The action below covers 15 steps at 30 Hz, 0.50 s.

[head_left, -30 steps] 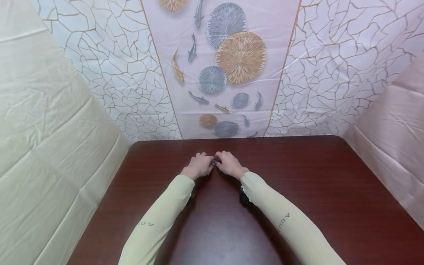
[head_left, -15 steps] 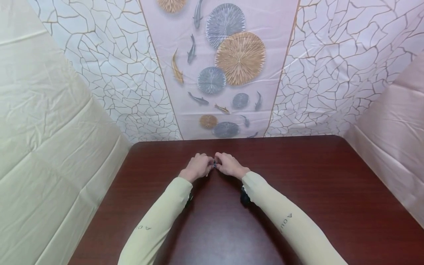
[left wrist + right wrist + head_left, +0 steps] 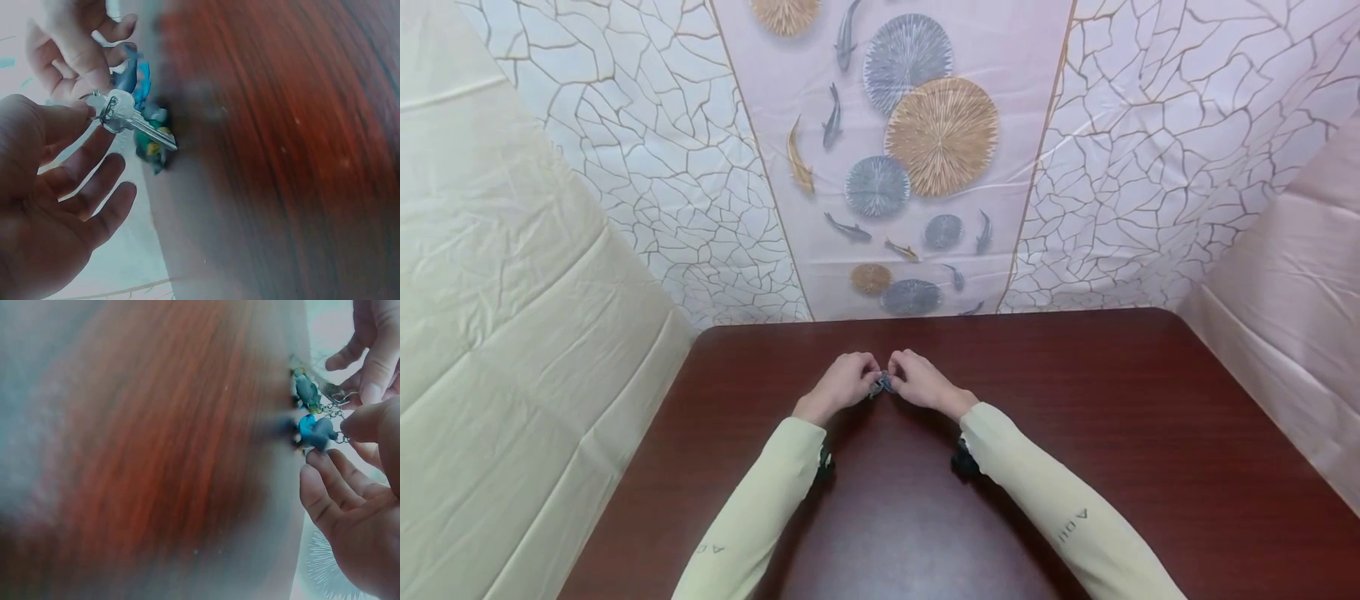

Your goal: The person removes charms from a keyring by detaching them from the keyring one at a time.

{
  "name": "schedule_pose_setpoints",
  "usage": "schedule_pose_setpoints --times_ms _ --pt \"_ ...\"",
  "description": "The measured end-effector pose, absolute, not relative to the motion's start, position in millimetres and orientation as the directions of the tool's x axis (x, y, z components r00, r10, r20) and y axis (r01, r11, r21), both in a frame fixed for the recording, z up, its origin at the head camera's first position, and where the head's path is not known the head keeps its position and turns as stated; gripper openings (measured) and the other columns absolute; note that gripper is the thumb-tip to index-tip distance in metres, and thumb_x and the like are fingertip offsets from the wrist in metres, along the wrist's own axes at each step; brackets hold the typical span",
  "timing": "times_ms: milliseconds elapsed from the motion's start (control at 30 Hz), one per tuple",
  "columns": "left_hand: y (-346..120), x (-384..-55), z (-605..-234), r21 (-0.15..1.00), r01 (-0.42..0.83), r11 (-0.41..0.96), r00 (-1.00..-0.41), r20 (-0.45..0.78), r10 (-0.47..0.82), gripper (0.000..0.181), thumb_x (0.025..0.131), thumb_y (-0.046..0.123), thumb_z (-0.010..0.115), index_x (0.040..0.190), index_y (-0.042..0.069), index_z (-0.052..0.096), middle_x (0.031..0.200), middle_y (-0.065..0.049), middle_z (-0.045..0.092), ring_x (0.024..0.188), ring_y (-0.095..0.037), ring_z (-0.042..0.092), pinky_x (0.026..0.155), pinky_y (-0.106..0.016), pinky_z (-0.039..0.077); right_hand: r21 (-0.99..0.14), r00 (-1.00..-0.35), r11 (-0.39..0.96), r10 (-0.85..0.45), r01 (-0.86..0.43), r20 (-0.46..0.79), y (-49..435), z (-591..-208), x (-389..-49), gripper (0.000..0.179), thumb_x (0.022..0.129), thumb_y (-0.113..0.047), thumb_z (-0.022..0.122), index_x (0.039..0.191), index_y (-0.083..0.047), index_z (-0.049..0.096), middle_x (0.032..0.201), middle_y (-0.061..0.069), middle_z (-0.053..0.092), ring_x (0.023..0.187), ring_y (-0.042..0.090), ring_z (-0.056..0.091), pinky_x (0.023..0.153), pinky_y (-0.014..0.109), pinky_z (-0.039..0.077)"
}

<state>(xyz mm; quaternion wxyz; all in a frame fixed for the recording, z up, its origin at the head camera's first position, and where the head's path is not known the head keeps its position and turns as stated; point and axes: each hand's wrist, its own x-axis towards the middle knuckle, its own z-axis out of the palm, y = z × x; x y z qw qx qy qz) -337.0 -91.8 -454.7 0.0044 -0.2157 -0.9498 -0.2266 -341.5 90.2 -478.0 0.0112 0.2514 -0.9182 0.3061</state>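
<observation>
Key (image 3: 119,105) and charms (image 3: 321,434)
Left hand (image 3: 844,381) pinches the key ring (image 3: 94,96), right hand (image 3: 923,382) the chain (image 3: 341,439); other fingers loosely bent.

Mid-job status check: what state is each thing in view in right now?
Left hand, thumb and finger pinching the ring
Right hand, pinching the chain
Key, blade free, pointing away from the left fingers
Blue-grey charm, between the hands, unsupported by the table or not: unclear
Green charm, beside it, same doubt
Sleeves, down to the wrists
Patterned cloth, hung, creased
</observation>
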Motion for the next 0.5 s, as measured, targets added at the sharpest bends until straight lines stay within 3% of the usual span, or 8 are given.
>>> schedule_pose_setpoints --times_ms 233,500 --pt "-93.7 -325.9 -444.0 0.574 0.356 0.737 -0.923 0.095 0.372 0.01 0.097 0.023 0.061 0.095 0.015 0.068 0.091 -0.001 0.066 0.08 -0.016 0.057 0.073 -0.029 0.049 -0.646 -0.87 0.591 -0.405 -0.483 0.28 97.1 -469.0 -329.0 0.006 0.091 -0.011 0.062 0.092 -0.011 0.056 0.087 0.004 0.061 0.078 0.019 0.056 0.07 0.031 0.047" --pt "-88.8 -310.9 -430.7 0.667 0.364 0.65 -0.92 0.149 0.362 0.01 0.095 0.026 0.064 0.099 0.018 0.068 0.097 0.0 0.067 0.084 -0.016 0.059 0.075 -0.03 0.051 -0.723 -0.894 0.534 -0.337 -0.439 0.294 107.4 -450.0 -316.0 0.005 0.091 -0.013 0.063 0.094 -0.014 0.059 0.085 0.003 0.065 0.075 0.014 0.058 0.07 0.029 0.048"
